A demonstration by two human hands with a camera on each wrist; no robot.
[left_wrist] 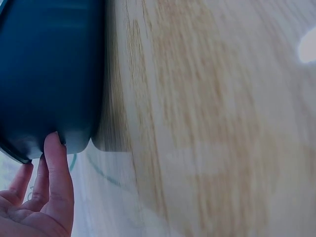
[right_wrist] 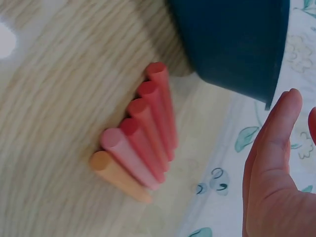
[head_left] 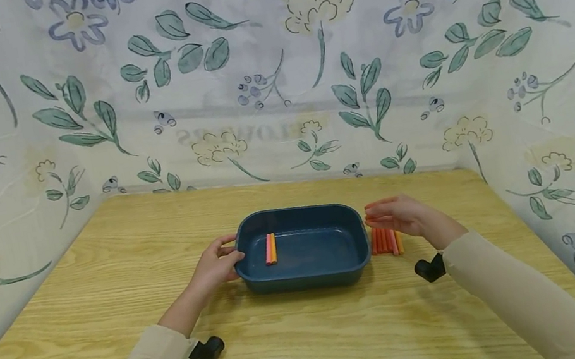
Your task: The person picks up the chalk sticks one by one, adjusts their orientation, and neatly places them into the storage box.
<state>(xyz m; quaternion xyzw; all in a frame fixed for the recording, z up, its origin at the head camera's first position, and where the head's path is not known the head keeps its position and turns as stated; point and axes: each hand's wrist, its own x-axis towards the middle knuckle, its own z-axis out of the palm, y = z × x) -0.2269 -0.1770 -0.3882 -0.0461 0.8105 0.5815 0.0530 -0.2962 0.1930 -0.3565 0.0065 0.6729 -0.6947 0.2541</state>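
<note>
A dark blue rectangular plastic tub [head_left: 308,282] stands on the table, with a pink stick [head_left: 268,250] and an orange stick [head_left: 273,248], like chalk, lying side by side inside. At its left end my left hand [head_left: 215,263] grips the rim, thumb over the edge and fingers against the outer wall [left_wrist: 49,98]. My right hand [head_left: 403,215] hovers by the right end, fingers extended and fingertips right at the rim, holding nothing. Below that hand, several red sticks [right_wrist: 145,113], a pink stick [right_wrist: 113,139] and an orange stick [right_wrist: 118,173] lie in a row on the table.
The wood-grain table [head_left: 316,341] carries the tub and the row of sticks beside its right end. Floral cloth [head_left: 259,82] hangs behind the table and along both sides. Black wrist devices [head_left: 208,351] show at both sleeves.
</note>
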